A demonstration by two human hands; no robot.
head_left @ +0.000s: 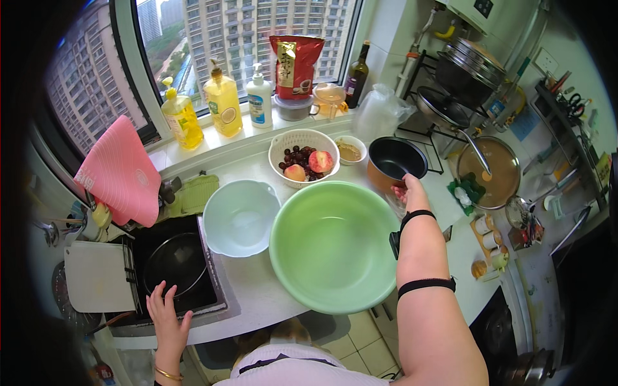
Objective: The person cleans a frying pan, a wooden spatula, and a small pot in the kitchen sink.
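Note:
My right hand (410, 191) is at the near rim of a deep pot (397, 159), black inside and orange-brown outside, and grips its edge. My left hand (166, 311) hovers over the front edge of the black sink (212, 289), fingers apart and holding nothing. Inside the sink lies a dark round pan or lid (175, 265). Between my hands stand a large green plastic basin (333, 246) and a smaller pale blue basin (241, 219), neither showing anything inside. Behind them, a white colander (276, 157) holds grapes (299, 158) and two peaches (320, 161).
A small bowl (364, 147) of brownish contents stands by the pot. Pump bottles (224, 103) and a red bag (299, 67) line the windowsill. On the left are a pink mat (123, 178) and white cutting board (99, 277); a pot rack (425, 87) is at right.

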